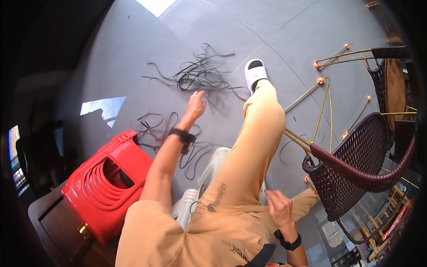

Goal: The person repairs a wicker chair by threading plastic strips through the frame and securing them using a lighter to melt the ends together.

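My left hand [195, 105] reaches forward over the floor, its fingers apart and nothing visible in them. Just beyond it lies a tangled heap of long, flat black strips [195, 76]. A second loose tangle of black strips [153, 129] is left of my forearm. My right hand [279, 207] hovers beside my right thigh with the fingers bent together; whatever they hold, if anything, cannot be made out. To the right of it a chair of dark brown woven strips [351, 164] on a gold metal frame lies tipped over.
A red plastic stool [109, 184] stands at the left, by a dark wooden piece of furniture [55, 222]. White plastic seat parts [212, 167] show beneath me. Gold frame legs with orange-tipped feet [320, 80] stick out over the grey tiled floor [293, 31]. My foot wears a white slipper [255, 73].
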`<state>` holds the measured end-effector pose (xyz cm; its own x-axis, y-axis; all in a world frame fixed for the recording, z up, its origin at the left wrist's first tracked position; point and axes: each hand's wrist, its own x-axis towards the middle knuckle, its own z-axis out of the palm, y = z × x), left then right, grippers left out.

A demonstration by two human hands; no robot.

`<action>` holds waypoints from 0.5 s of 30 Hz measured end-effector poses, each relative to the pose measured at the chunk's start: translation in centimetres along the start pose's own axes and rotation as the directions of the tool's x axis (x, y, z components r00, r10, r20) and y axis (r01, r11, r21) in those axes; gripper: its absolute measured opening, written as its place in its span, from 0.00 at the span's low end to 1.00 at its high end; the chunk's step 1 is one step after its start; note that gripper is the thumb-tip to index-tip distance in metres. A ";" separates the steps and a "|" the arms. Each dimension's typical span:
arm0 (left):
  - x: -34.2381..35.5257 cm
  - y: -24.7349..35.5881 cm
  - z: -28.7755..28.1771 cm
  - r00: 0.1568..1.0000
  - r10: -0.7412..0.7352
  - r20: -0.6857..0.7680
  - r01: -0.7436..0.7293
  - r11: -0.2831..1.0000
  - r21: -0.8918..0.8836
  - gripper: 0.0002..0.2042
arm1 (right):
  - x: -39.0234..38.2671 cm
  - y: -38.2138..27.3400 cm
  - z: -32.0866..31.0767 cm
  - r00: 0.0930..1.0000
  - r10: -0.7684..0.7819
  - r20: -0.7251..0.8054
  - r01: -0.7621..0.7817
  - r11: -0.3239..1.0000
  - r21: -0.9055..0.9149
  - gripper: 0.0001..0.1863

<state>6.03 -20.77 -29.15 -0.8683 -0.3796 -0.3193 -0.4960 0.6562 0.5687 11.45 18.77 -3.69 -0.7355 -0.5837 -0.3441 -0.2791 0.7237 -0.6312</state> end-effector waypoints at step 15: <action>4.4 2.8 2.2 0.999 -0.004 0.041 0.009 0.992 -0.128 0.11 | 1.7 0.7 1.1 0.991 0.135 0.003 -0.134 0.978 0.157 0.08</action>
<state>0.84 -19.20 -30.65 -0.8658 -0.3552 -0.3526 -0.4992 0.5634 0.6583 10.64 17.92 -5.48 -0.7644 -0.4818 -0.4283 -0.0775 0.7283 -0.6809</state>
